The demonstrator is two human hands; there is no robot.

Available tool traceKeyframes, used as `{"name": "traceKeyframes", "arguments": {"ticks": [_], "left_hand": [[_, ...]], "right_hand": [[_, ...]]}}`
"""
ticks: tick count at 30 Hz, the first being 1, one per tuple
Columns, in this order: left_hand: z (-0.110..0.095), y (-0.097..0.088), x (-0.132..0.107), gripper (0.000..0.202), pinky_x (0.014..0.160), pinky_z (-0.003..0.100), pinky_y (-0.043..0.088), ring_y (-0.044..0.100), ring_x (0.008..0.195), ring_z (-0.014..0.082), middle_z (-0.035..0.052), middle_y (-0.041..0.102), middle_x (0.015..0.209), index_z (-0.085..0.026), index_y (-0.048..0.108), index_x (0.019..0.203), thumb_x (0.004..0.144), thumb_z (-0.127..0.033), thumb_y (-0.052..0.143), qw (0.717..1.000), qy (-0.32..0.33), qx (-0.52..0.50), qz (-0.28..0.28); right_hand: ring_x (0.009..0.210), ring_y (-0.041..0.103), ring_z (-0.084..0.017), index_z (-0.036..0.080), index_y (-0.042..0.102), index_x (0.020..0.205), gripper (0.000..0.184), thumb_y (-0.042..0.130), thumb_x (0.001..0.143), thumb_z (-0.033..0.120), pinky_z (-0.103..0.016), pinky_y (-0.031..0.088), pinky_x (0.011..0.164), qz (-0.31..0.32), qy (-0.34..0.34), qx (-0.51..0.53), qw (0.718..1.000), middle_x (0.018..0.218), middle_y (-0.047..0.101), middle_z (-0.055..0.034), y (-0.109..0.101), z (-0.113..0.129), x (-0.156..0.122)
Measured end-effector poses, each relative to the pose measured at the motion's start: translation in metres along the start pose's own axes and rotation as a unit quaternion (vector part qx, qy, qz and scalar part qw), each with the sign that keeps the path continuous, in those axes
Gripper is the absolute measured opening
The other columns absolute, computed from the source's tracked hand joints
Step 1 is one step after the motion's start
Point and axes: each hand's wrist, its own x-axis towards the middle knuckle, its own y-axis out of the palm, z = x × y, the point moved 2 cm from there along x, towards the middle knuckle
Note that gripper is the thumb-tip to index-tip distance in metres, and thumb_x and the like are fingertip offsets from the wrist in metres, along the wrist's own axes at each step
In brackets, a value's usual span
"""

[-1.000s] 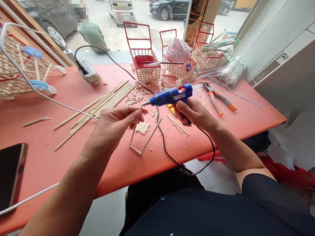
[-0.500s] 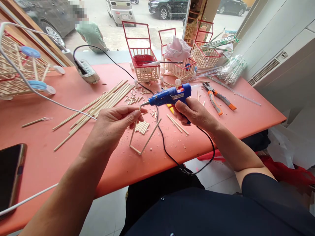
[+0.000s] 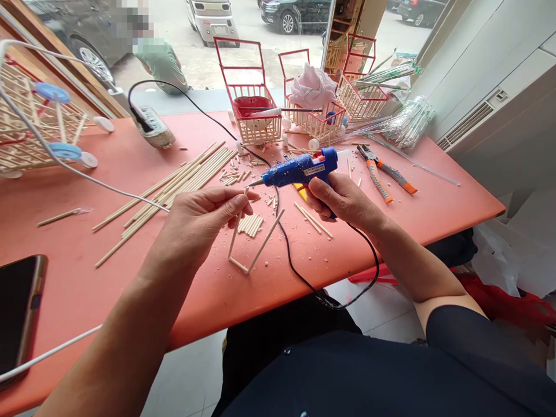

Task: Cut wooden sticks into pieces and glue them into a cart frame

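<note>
My left hand pinches the top of one leg of a small U-shaped frame of thin wooden sticks and holds it upright over the orange table. My right hand grips a blue hot glue gun. Its metal nozzle points left and touches the top end of the stick pinched by my left fingers. The gun's black cord runs down over the table's front edge.
Long wooden sticks and short cut pieces lie mid-table. Orange-handled pliers lie to the right. Several red-and-stick model carts stand at the back, another cart at far left. A power strip and a phone sit left.
</note>
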Motion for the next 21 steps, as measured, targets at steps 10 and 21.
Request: {"name": "traceKeyframes", "arguments": {"ticks": [10, 21], "left_hand": [[0.0014, -0.0002, 0.0006, 0.021, 0.059, 0.032, 0.042, 0.053, 0.063, 0.0134, 0.0063, 0.079, 0.074, -0.023, 0.085, 0.068, 0.078, -0.037, 0.096, 1.000, 0.004, -0.010, 0.001], [0.0069, -0.0021, 0.0038, 0.022, 0.057, 0.025, 0.043, 0.055, 0.061, 0.0104, 0.0068, 0.080, 0.075, -0.022, 0.089, 0.072, 0.073, -0.040, 0.101, 0.999, 0.020, -0.025, 0.002]], "right_hand": [[0.049, 0.032, -0.004, 0.025, 0.045, 0.081, 0.067, 0.074, 0.100, 0.082, -0.020, 0.028, 0.041, 0.002, -0.002, 0.009, 1.000, 0.066, 0.042, 0.0096, 0.0009, 0.0004, 0.0000], [0.049, 0.030, -0.004, 0.026, 0.043, 0.083, 0.066, 0.074, 0.101, 0.081, -0.019, 0.028, 0.042, -0.003, 0.006, -0.002, 1.000, 0.065, 0.039, 0.0112, 0.0007, 0.0009, -0.0005]]}}
